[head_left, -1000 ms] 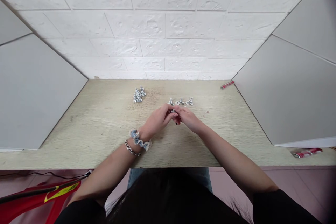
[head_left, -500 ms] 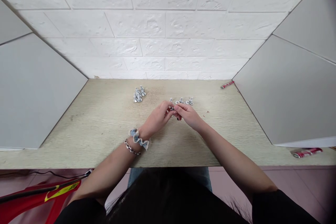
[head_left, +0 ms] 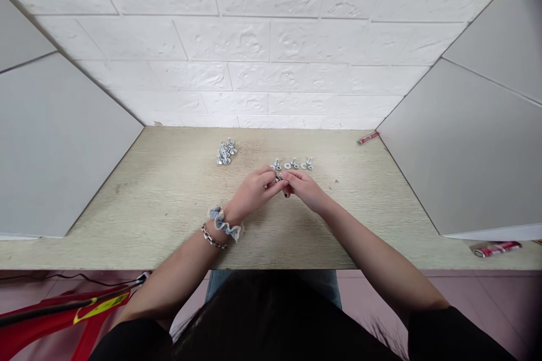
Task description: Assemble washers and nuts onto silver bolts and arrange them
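My left hand [head_left: 257, 186] and my right hand [head_left: 302, 187] meet fingertip to fingertip over the middle of the wooden table [head_left: 169, 197]. Between them is a small metal piece [head_left: 278, 179], mostly covered by the fingers; both hands pinch around it, and its exact shape is too small to tell. Just beyond the fingers, a row of bolts stands with washers and nuts beside them, the right one [head_left: 310, 162] near my right hand. To the left, farther back, lies a pile of several bolts [head_left: 225, 152].
A white brick-patterned wall [head_left: 266, 45] rises behind the table, with grey panels [head_left: 71, 141] on both sides. One red tube [head_left: 368, 137] lies at the back right corner, another [head_left: 497, 249] at the front right. A red object [head_left: 88, 321] is below left.
Both hands remain together, with the fingers slightly shifted around the small piece. More of the bolts and washers behind them shows. The view has moved a little.
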Demonstrator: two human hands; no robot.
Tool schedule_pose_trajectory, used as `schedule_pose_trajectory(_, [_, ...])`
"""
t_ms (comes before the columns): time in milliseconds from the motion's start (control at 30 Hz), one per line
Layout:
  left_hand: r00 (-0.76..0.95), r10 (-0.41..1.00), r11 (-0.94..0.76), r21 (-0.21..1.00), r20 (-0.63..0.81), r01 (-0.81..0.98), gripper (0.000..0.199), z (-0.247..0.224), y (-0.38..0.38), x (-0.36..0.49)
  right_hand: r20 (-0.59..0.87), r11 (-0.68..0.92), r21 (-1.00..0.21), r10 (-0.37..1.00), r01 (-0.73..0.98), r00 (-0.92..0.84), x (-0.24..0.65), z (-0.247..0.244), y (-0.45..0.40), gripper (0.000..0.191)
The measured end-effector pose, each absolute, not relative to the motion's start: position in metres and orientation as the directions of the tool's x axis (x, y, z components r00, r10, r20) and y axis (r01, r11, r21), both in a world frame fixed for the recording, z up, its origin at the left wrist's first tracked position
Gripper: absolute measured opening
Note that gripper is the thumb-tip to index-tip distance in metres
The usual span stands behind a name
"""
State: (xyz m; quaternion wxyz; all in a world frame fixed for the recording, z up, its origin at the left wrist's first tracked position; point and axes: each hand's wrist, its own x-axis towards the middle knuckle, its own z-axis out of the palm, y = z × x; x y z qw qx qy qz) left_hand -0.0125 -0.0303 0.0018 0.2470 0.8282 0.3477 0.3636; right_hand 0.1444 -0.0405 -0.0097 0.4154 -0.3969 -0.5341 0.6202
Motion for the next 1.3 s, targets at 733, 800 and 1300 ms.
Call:
schedule_pose_trajectory(733, [0.403,0.850,-0.491,0.788,0.339,0.372,0.037,0.0040,-0.0273,-0.0120,0.113,0.130,-0.987,0.981,0.098,-0.160,0.1482,-0.0101,-0.0420,0.015])
schedule_pose_trajectory(800, [0.439,0.731,-0.681,0.605,0.523,0.413,0.031,0.0024,-0.0286,-0.0131,0.014,0.032,-0.996,0.978,0.081,-0.209,0.1492,-0.0103,-0.0397,0.032])
schedule_pose_trajectory(1300, [0.580,0.516,-0.851,0.300,0.630,0.432,0.025,0.0003,-0.0272,-0.0164,0.001,0.013,-0.999,0.928,0.031,-0.374,0.1425,-0.0101,-0.0448,0.044])
